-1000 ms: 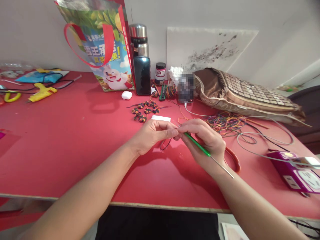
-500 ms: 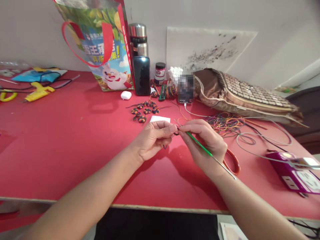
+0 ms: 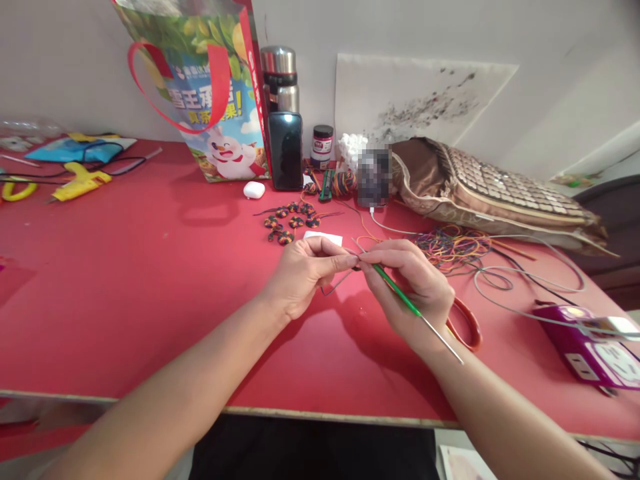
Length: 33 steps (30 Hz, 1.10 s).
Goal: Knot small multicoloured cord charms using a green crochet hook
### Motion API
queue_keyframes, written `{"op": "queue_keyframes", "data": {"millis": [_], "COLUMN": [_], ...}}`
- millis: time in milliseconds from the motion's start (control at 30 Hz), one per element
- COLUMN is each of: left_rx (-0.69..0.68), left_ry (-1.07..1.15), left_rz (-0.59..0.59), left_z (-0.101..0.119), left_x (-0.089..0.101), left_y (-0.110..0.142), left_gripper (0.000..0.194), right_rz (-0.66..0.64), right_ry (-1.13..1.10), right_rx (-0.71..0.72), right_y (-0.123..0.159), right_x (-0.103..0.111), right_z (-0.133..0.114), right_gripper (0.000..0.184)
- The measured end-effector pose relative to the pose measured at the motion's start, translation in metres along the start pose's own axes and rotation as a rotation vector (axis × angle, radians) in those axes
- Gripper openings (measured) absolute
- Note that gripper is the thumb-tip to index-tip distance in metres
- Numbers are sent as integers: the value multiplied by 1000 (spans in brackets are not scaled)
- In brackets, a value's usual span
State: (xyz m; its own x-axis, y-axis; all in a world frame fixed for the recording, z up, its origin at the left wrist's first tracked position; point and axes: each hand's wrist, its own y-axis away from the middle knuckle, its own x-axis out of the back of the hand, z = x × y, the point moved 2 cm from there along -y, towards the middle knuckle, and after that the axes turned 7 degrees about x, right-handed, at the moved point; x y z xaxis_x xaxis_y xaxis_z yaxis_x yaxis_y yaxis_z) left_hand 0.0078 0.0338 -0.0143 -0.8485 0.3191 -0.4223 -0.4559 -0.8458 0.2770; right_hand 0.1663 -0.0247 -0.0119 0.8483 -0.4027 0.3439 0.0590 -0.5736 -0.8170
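Green tool slants, metal end over right wrist

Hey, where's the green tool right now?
In the head view, just right of centre: the green tool is in the right hand, its far end close to the left hand.

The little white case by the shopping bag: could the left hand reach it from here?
Probably yes: only low knotted pieces lie between the left hand and the white case, and it could likely pass over them. This hand seems to pinch thin cord, though, and might have to let go.
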Motion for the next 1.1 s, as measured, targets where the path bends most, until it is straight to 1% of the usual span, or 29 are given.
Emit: {"op": "queue_keyframes", "data": {"millis": [133, 233, 267, 333, 400, 467, 567, 633, 700, 833, 967, 1100], "left_rx": [-7, 23, 34, 47, 46, 32, 22, 26, 40, 92, 101, 86], "left_ry": [3, 0, -14, -61, -119, -168, -204, -179, -102, 46, 79, 74], "left_rz": [44, 53, 42, 10, -15, -24, -45, -87, -120, -135, -164, -156], "left_z": [1, 0, 0, -1, -1, -1, 2, 5, 7, 8, 5, 5], "left_x": [1, 1, 1, 0, 1, 2, 4, 3, 2, -1, -3, -2], "left_y": [2, 2, 2, 1, 1, 1, 1, 2, 3, 3, 3, 2], "left_gripper": [36, 54, 53, 41, 33, 32, 36, 40, 42, 44, 42, 36], "right_rz": [-3, -23, -30, -40, -41, -33, -24, -18, -15, -16, -28, -4], "right_ry": [12, 10, 8, 7, 12, 19, 30, 33, 27, 8, -13, -24], "right_rx": [0, 21, 29, 40, 42, 36, 28, 21, 9, 1, 4, -15], "right_y": [0, 0, 0, 0, 0, 0, 0, 1, 1, 1, 0, 1], "right_x": [1, 1, 0, 0, 0, 0, 0, 0, 0, 0, -1, -1], "right_z": [0, 0, 0, 0, 1, 1, 1, 2, 2, 2, 1, 1], "right_gripper": [20, 21, 22, 22, 22, 21, 20, 19, 18, 19, 20, 19]}}
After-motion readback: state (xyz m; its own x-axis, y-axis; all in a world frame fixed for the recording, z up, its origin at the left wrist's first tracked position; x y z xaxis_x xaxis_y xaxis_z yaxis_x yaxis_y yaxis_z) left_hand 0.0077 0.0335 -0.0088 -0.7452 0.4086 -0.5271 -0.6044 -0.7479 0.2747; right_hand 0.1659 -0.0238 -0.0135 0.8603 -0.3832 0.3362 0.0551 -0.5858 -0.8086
